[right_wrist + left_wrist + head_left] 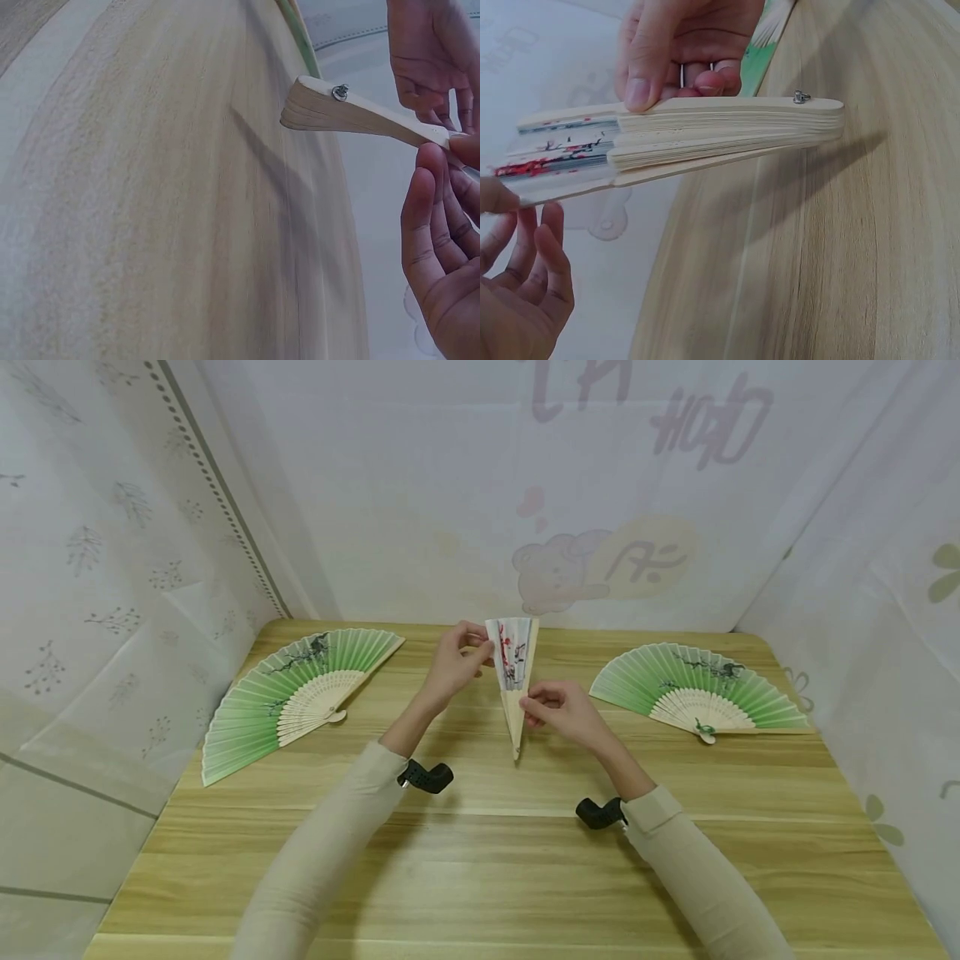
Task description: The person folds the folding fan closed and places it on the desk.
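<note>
Fingers pinch both edges of white fan (pixel 513 681)

Left hand (pixel 454 665) pinches the leaf edge (pixel 494 631) near the far end; right hand (pixel 567 714) pinches the opposite outer stick (pixel 532 656) lower down, so sits nearer the pivot (pixel 517 750). White fan is between the hands, raised off the table (pixel 480 877), barely spread, long axis pointing away from person, pivot end closest. Left green fan (pixel 251 718) and right green fan (pixel 697 672) lie well apart

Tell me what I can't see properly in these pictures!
- Head: much of the slightly open fan's picture, hidden in its folds.
- Left wrist: most of a green fan, behind the right hand and past the top edge.
- Right wrist: the slightly open fan's picture, lost behind fingers and the right edge.
</note>
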Demonstrator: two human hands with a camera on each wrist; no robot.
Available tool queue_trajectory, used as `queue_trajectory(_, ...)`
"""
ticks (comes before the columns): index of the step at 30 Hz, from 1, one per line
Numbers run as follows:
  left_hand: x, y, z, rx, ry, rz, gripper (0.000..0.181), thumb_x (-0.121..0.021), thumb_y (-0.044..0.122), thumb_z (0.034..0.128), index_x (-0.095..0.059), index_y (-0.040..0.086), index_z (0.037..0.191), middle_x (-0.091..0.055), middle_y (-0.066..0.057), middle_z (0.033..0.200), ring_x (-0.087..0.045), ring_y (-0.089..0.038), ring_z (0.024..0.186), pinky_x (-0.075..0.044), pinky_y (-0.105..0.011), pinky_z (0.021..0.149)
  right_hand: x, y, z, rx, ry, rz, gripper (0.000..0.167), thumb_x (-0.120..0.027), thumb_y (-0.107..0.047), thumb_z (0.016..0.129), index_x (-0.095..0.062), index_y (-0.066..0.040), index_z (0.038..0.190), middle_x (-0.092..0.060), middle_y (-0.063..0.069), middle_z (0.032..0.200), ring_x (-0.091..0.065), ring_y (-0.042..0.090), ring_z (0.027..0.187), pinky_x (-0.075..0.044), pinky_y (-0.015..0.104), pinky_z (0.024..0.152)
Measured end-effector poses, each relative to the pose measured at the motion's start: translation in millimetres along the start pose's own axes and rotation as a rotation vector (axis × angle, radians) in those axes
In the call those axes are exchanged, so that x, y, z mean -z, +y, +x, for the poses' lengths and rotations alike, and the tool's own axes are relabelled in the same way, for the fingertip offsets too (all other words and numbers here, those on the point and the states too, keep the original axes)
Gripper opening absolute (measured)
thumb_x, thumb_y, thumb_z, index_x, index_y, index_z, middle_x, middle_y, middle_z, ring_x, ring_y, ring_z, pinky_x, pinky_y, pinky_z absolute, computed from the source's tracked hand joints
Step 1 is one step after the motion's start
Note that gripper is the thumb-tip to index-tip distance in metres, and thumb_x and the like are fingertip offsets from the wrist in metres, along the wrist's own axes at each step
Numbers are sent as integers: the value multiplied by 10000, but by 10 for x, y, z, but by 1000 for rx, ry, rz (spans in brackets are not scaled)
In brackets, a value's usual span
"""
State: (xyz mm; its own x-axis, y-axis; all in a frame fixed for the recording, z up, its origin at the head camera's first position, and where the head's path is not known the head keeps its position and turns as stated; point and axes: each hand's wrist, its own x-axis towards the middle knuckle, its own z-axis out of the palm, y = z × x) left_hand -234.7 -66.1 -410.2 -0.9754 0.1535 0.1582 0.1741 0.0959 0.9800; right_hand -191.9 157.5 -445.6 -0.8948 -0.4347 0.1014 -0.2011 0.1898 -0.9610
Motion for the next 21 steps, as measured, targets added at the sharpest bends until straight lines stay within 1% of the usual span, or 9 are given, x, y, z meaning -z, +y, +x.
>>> queue_trajectory(3,8,3,-11,9,-32,-2,196,-638,118,1017,-602,-7,1164,-643,-141,1007,-687,-426,874,-538,-316,606,2,-7,-3,-4,-2,-2,133,-668,-60,997,-696,64,959,-693,150,778,-632,554,767,-565,604,703)
queue_trajectory(5,6,7,-18,11,-50,-5,232,-664,163,1009,-607,9,1174,-652,-134,1024,-697,-397,873,-547,-331,621,2,-14,-1,-12,-5,-1,131,-673,-66,996,-699,58,965,-695,149,779,-636,549,769,-562,611,708)
queue_trajectory(7,-4,12,-26,5,-60,-5,256,-694,178,993,-611,19,1175,-653,-126,1034,-710,-326,839,-555,-321,621,1,-21,3,-13,-9,-9,136,-675,-74,997,-700,56,969,-695,148,781,-635,548,770,-561,611,710)
queue_trajectory(11,-26,11,-29,-6,-67,1,257,-715,140,973,-619,-10,1158,-650,-136,1009,-710,-226,769,-546,-272,584,-2,-28,11,-8,-12,-15,139,-678,-75,994,-701,60,972,-698,159,784,-633,549,765,-563,605,707)
queue_trajectory(17,-24,3,-34,-7,-67,12,231,-692,92,980,-613,-53,1142,-635,-133,991,-704,-202,747,-543,-274,580,7,-1,3,19,-24,0,118,-663,-42,995,-695,66,961,-689,173,783,-629,538,746,-574,578,691)
queue_trajectory(21,-22,-10,-32,-26,-59,30,200,-683,64,980,-614,-57,1123,-622,-134,987,-700,-200,720,-528,-264,555,0,-12,-5,15,-31,16,122,-661,-45,999,-696,65,961,-682,215,791,-620,560,753,-564,603,697)
